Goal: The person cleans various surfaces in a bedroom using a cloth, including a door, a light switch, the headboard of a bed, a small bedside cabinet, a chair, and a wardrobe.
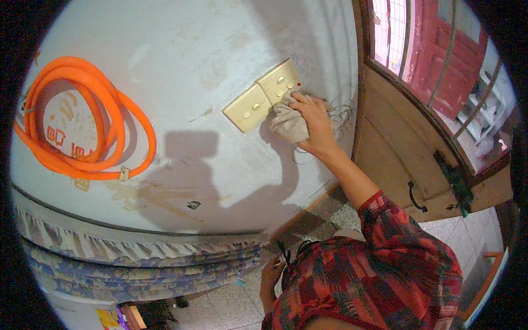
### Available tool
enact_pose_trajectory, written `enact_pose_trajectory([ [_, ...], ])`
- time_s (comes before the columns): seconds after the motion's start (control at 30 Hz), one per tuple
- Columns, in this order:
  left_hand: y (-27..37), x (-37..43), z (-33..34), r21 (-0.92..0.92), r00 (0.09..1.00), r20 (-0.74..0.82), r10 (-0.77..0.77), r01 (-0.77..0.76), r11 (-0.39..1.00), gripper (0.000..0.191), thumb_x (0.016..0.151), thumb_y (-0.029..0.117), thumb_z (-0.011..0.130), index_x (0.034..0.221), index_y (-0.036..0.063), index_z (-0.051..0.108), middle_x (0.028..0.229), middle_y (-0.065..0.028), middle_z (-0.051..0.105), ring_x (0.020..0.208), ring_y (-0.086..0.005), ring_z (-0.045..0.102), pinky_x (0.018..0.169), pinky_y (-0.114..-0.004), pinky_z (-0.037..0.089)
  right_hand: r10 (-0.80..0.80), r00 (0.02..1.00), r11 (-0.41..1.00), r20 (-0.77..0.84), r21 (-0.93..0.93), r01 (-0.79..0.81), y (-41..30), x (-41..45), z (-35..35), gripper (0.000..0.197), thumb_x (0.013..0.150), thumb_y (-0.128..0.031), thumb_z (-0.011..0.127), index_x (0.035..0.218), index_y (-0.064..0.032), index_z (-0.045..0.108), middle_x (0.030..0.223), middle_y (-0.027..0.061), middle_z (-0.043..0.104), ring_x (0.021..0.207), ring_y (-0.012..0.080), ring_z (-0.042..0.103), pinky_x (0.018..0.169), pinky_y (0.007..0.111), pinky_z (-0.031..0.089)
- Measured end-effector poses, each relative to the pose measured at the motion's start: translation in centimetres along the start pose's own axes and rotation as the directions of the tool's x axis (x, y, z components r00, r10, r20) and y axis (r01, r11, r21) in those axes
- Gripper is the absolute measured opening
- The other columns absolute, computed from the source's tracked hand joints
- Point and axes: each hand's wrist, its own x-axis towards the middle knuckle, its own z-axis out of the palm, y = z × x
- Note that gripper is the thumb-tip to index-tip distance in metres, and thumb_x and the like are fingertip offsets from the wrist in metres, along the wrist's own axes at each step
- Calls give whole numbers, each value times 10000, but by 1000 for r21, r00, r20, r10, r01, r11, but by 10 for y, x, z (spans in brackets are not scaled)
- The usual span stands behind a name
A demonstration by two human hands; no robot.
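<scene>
My right hand (315, 119) presses a crumpled pale cloth (288, 123) against the lower right side of a gold-coloured switch plate pair (260, 99) on the painted wall (185, 82). The cloth covers part of the plates' edge, while several rocker switches stay visible. A small red spot shows on the right-hand plate. Low beside my body, my left hand (272, 270) hangs down near some dark cords (288, 249); its fingers are partly hidden, so I cannot see whether it holds anything.
A coiled orange hose (117, 123) hangs on the wall to the left. Below it lie folded floral fabrics (144, 268) with a frilled edge (123, 243). At right stands a brown wooden door (396, 144) with a dark handle (416, 198), below a barred window (449, 62).
</scene>
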Motion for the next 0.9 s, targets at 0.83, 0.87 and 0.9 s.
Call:
enact_pose_trajectory([
  [0.83,-12,3,1,108,997,-14,73,-71,992,515,805,377,626,1215,86,518,1137,-153,578,994,-282,587,802,-383,481,60,994,993,88,-102,-51,-17,6,-1,548,499,-45,689,1017,-101,518,1223,74,513,988,347,467,838,388,422],
  [0.87,-7,4,2,96,998,-11,62,-61,993,518,803,378,627,1216,84,517,1135,-152,579,993,-283,588,802,-380,481,74,996,994,48,-83,-70,-10,0,-2,554,498,-50,690,1023,-99,519,1219,86,516,989,345,468,853,388,409],
  [0.9,-6,2,1,86,999,-15,40,-39,996,522,802,378,628,1216,82,516,1134,-151,580,993,-283,588,802,-377,481,93,996,994,12,-51,-92,-14,-2,-2,560,496,-55,692,1028,-97,520,1215,98,519,990,343,469,868,389,395],
])
